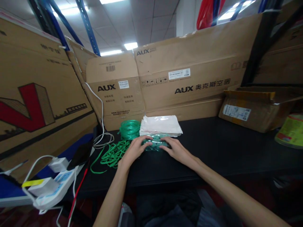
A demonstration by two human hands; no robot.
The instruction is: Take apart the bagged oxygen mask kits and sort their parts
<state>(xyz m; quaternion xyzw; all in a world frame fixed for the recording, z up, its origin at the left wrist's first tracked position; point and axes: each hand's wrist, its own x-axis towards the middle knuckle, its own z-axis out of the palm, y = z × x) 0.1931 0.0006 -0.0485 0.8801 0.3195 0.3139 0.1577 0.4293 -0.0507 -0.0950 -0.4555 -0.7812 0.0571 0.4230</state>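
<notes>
Between my two hands, near the middle of the black table, lies a shiny, see-through bundle with a green tint [155,143]; its exact kind I cannot make out. My left hand [138,147] grips its left end, with thumb and fingers bent around it. On the opposite end, my right hand [176,148] holds it in the same way. Just behind the bundle is a stack of flat white plastic bags [162,125]. A coil of green tubing [129,130] stands beyond my left hand, and a tangle of flat green strips [115,153] lies left of it.
Cardboard panels [161,94] wall off the back of the black table [201,135]. An open cardboard box [253,108] and a round yellow-labelled container [291,130] stand at right. At left are a power strip [56,187], cables and a dark phone-like object [80,154].
</notes>
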